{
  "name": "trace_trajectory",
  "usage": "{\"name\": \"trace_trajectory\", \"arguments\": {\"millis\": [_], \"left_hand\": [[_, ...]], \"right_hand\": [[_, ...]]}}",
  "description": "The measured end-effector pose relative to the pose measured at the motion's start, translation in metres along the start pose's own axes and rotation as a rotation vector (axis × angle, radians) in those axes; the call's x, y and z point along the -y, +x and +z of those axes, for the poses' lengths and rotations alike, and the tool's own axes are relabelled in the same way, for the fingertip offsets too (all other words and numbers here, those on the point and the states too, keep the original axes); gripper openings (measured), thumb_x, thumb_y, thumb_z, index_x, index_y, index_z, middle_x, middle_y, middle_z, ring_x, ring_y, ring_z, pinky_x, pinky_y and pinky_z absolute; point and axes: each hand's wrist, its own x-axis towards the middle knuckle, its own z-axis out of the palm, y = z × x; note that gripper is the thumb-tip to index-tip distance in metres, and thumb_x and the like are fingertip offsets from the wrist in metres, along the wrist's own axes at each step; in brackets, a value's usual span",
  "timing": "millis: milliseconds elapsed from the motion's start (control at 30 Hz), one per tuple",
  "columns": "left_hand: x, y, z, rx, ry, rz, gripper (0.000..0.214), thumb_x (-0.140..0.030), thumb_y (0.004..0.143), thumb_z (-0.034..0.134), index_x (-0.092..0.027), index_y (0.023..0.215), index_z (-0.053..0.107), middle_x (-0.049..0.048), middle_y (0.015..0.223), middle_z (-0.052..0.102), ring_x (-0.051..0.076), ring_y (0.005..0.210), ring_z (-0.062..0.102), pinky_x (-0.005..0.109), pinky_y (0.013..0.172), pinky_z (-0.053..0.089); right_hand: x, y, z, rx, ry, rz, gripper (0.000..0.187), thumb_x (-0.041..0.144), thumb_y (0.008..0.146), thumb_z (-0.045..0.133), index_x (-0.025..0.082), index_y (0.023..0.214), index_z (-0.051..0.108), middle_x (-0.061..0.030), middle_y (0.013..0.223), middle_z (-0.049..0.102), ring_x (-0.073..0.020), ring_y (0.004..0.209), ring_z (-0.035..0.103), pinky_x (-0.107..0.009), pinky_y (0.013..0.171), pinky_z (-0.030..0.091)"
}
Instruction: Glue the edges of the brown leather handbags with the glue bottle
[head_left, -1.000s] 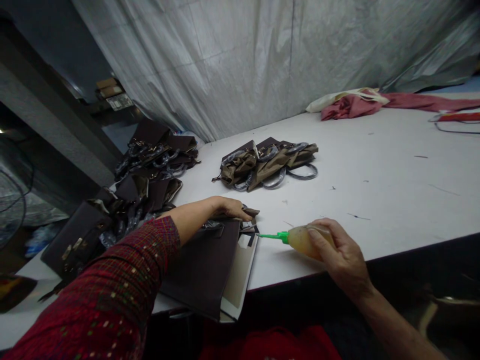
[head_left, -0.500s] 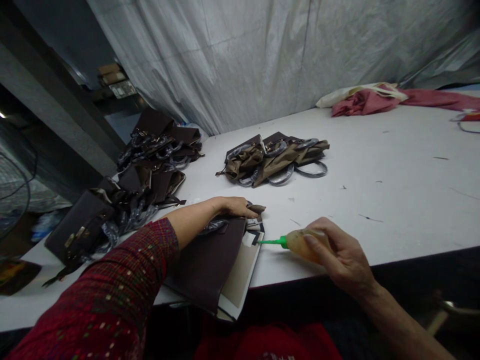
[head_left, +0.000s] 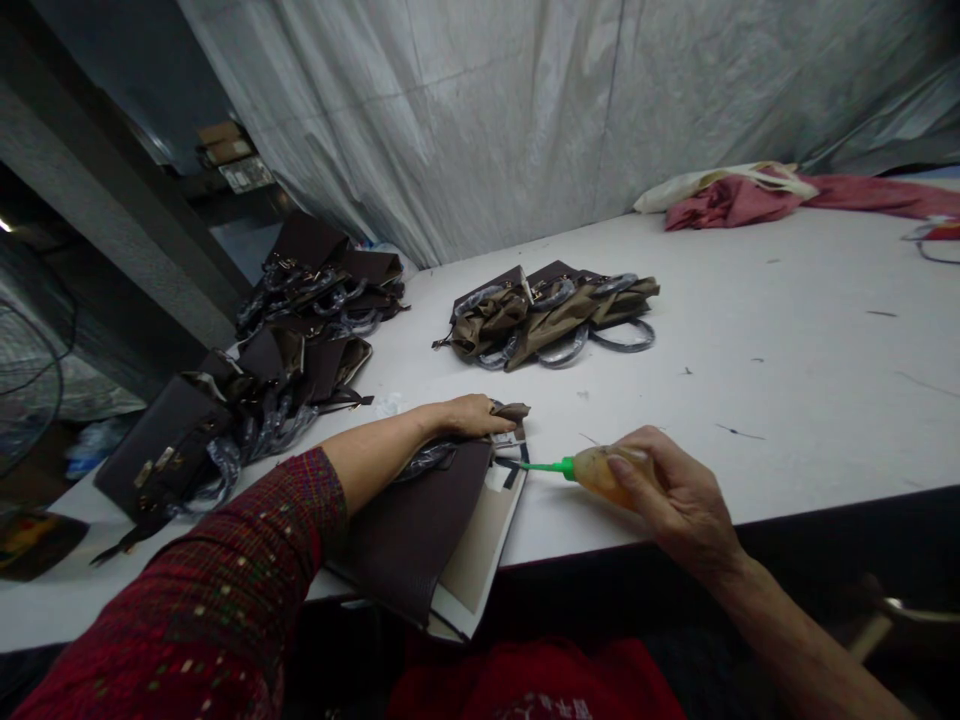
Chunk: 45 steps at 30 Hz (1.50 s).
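Observation:
A dark brown handbag (head_left: 420,525) lies at the table's front edge, its open cream side panel facing right and its lower end jutting past the edge. My left hand (head_left: 478,416) grips the far end, where olive-brown lining (head_left: 514,411) sticks out by the fingers. In my right hand (head_left: 686,500) is a squeeze bottle (head_left: 611,475) of amber liquid, held sideways with fingers wrapped round it. Its thin green nozzle (head_left: 551,467) points left, with the tip at the black strip on the bag's side. Whether the tip touches is too small to tell.
Several dark handbags (head_left: 176,440) with wrapped handles are heaped along the left of the white table (head_left: 750,400). Another group of bags with olive lining (head_left: 555,315) lies at mid-table. Pinkish-red cloth (head_left: 739,203) rests at the back right, before a grey sheet curtain (head_left: 480,120).
My right hand has shifted the nozzle tip slightly farther from me along the bag's black strip. My left hand keeps its hold on the handbag.

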Motion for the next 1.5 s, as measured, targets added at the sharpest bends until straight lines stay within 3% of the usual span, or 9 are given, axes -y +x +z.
{"name": "trace_trajectory", "arguments": {"millis": [300,667,867,1067,1500], "left_hand": [[-0.001,-0.002,0.007,-0.092,0.029,-0.028,0.053,-0.059,0.087,0.045,-0.015,0.089,0.074,0.0059,0.074,0.067,0.019,0.069,0.06,0.026,0.057,0.036],[0.0,-0.007,0.011,-0.165,0.037,-0.077,0.058,-0.063,0.087,0.043,-0.016,0.092,0.076,0.0091,0.079,0.072,0.023,0.075,0.066,0.026,0.061,0.04],[0.001,-0.006,0.014,-0.178,0.038,-0.087,0.059,-0.064,0.087,0.043,-0.015,0.093,0.076,0.0103,0.081,0.073,0.023,0.075,0.066,0.027,0.06,0.04],[-0.001,-0.009,0.013,-0.185,0.05,-0.091,0.057,-0.063,0.087,0.043,-0.016,0.094,0.076,0.0098,0.084,0.073,0.023,0.077,0.067,0.026,0.062,0.041],[0.0,-0.008,0.014,-0.198,0.058,-0.076,0.057,-0.063,0.088,0.042,-0.017,0.095,0.076,0.01,0.085,0.073,0.024,0.079,0.067,0.026,0.062,0.042]], "right_hand": [[-0.002,0.003,-0.001,-0.001,-0.037,0.045,0.017,0.037,0.095,0.056,0.022,0.088,0.06,-0.0002,0.077,0.058,-0.0174,0.067,0.056,-0.031,0.063,0.044],[0.004,0.005,-0.002,-0.149,-0.054,0.097,0.019,0.039,0.093,0.056,0.022,0.085,0.059,-0.0005,0.075,0.059,-0.0189,0.065,0.056,-0.031,0.06,0.046],[0.0,0.002,-0.001,-0.048,-0.041,0.085,0.02,0.039,0.094,0.056,0.021,0.086,0.06,-0.0009,0.074,0.061,-0.0187,0.064,0.058,-0.031,0.058,0.046],[0.002,0.003,-0.002,-0.037,-0.057,0.023,0.018,0.037,0.095,0.056,0.021,0.087,0.06,-0.0012,0.076,0.06,-0.0179,0.065,0.057,-0.031,0.061,0.046],[0.003,0.003,-0.003,-0.059,-0.017,0.062,0.02,0.039,0.095,0.057,0.021,0.087,0.06,-0.0012,0.076,0.06,-0.019,0.065,0.057,-0.031,0.06,0.045]]}}
